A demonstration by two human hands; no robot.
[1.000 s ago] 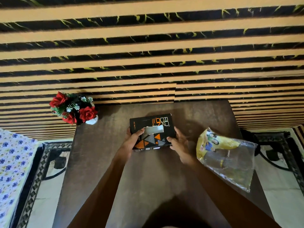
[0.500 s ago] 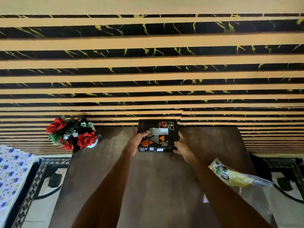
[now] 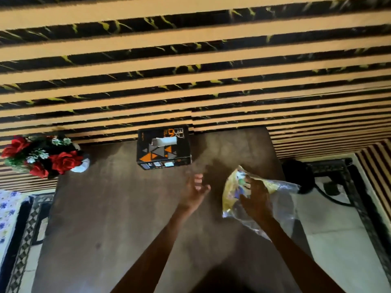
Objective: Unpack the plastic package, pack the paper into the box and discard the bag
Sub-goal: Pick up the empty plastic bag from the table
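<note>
Right hand (image 3: pixel 255 200) pinches the empty bag (image 3: pixel 281 193) at centre right, evidently for discarding; left hand (image 3: pixel 194 192) hovers spread; the box (image 3: pixel 163 148) (paper peeking out) sits upper centre on the table (image 3: pixel 118 218).

Left hand (image 3: pixel 195 192): off the box (image 3: pixel 164 148) it gripped earlier, now open and apart from it.
Right hand (image 3: pixel 255 198): moved from box onto the plastic bag (image 3: pixel 281 199), right of box.
</note>
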